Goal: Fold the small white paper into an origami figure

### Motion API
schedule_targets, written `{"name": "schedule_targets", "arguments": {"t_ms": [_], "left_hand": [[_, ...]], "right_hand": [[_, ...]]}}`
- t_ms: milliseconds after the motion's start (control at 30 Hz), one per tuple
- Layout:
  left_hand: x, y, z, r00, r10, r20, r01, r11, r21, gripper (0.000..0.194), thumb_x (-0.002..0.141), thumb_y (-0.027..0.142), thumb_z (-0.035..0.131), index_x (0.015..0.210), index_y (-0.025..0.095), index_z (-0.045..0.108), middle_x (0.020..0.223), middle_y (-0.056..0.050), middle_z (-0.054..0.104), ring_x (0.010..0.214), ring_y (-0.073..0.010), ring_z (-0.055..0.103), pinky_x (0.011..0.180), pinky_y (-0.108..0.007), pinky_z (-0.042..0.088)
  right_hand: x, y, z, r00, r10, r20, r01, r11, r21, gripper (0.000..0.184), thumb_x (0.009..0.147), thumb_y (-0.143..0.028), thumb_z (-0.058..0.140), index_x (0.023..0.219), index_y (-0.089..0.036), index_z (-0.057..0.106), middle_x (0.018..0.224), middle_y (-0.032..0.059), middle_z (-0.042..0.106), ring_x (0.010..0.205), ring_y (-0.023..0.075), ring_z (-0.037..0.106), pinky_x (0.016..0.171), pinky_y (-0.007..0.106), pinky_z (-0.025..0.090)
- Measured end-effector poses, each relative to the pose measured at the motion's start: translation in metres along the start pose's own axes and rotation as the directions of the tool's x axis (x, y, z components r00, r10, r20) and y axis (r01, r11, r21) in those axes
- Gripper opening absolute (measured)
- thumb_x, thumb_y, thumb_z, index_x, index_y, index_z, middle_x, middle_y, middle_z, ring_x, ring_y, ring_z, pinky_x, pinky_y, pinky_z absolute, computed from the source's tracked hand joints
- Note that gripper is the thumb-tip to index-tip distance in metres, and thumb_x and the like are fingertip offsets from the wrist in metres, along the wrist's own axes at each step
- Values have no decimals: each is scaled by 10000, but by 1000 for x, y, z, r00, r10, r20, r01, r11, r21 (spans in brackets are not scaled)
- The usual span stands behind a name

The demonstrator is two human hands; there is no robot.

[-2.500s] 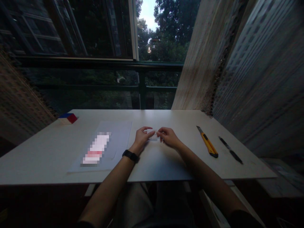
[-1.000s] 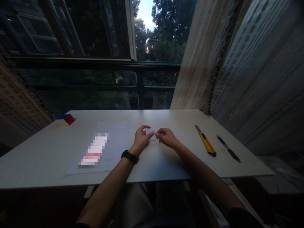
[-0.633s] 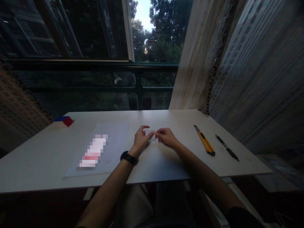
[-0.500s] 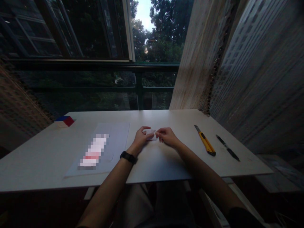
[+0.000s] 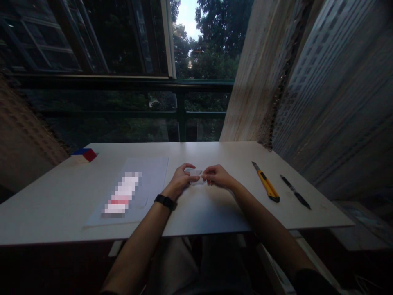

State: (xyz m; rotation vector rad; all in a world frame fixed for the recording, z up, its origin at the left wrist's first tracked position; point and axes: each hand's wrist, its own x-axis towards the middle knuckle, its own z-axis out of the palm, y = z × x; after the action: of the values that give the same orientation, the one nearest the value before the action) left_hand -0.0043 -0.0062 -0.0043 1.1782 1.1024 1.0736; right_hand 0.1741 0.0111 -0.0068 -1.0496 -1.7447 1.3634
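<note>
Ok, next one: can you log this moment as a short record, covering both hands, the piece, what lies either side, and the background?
Left hand: holds the small white piece; black band on the wrist
Right hand: at the piece's right edge; whether it grips is unclear
Surface: white table
Left of hands: white paper, partly pixelated; beyond it a cube showing blue, red and white
Right of hands: yellow cutter, blade out; farther right, a dark pen
Background: window with trees outside; curtain at right
</note>
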Motion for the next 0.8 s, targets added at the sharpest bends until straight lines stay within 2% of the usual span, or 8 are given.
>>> {"name": "schedule_targets", "arguments": {"t_ms": [133,433,533,633,800], "left_hand": [[3,-6,2,999,32,25,-33,998,61,581,423,164,785,938,144,516,494,49,550,390,-81,469,395,-164,266],[-1,-6,8,994,62,95,-72,992,106,549,442,230,794,911,128,527,457,53,527,373,-70,435,396,-164,267],[-2,-4,7,990,36,133,-47,996,79,552,457,155,764,959,125,537,477,44,540,403,-89,478,420,-179,311],[-1,-4,7,992,4,124,-11,998,56,527,501,125,721,999,129,549,506,32,549,424,-98,500,432,-190,330],[3,-8,9,998,11,62,-17,995,98,509,523,270,766,969,121,571,526,10,560,414,-90,479,409,-189,296]], "right_hand": [[1,4,-2,997,55,57,-59,996,70,349,541,-372,749,694,-138,539,528,-19,571,447,88,521,420,192,388],[2,8,-4,993,76,94,-77,997,11,361,528,-376,758,669,-132,532,491,-16,579,430,83,513,419,183,363],[2,6,-4,995,80,57,-81,996,22,353,505,-344,767,656,-134,526,460,-25,563,405,84,500,411,189,360],[3,6,-3,996,92,-7,-91,995,32,321,494,-298,761,640,-134,527,430,-37,540,388,86,486,406,197,365],[5,7,-1,995,91,-46,-89,996,25,225,506,-221,707,656,-116,577,411,-44,520,387,85,471,408,200,347]]}}
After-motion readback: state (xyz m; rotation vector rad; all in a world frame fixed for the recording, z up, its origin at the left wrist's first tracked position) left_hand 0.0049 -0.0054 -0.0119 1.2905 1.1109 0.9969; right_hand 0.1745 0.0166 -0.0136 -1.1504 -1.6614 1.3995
